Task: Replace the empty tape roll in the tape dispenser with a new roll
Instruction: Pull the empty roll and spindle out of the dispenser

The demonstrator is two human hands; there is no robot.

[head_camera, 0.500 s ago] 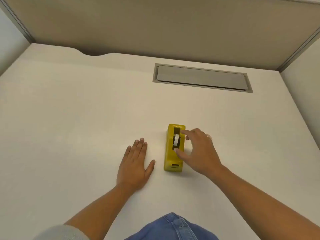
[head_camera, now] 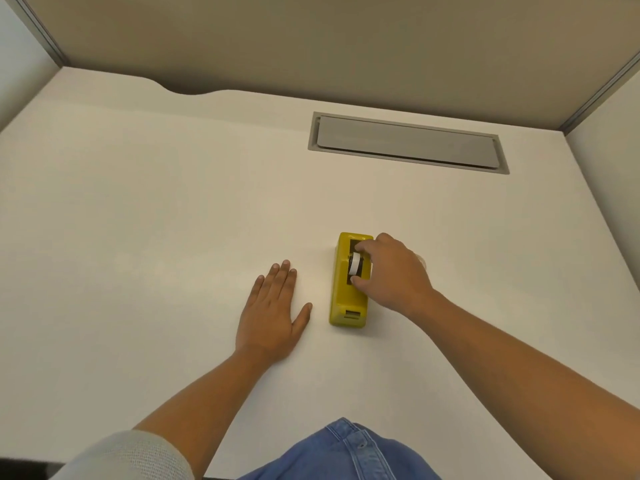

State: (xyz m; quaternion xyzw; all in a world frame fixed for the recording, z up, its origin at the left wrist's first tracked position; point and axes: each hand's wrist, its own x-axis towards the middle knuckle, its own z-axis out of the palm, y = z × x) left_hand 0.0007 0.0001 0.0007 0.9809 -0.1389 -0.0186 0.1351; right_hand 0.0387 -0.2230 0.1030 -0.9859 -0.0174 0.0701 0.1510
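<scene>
A yellow tape dispenser (head_camera: 344, 299) lies on the white desk (head_camera: 156, 209), its long side pointing away from me. A small white roll (head_camera: 354, 265) on a dark hub sits in its slot. My right hand (head_camera: 393, 275) reaches in from the right and covers the dispenser's right edge. Its thumb is at the near side of the roll and its index finger at the far side, pinching it. My left hand (head_camera: 268, 315) lies flat on the desk, fingers spread, a little left of the dispenser and not touching it.
A grey cable-port lid (head_camera: 408, 142) is set into the desk at the back right. Beige partition walls (head_camera: 311, 39) close off the back and sides. Something small and translucent (head_camera: 421, 259) peeks out behind my right hand; I cannot tell what it is.
My right hand has moved left onto the dispenser, and its thumb and index finger have closed on the roll. My left hand has not moved.
</scene>
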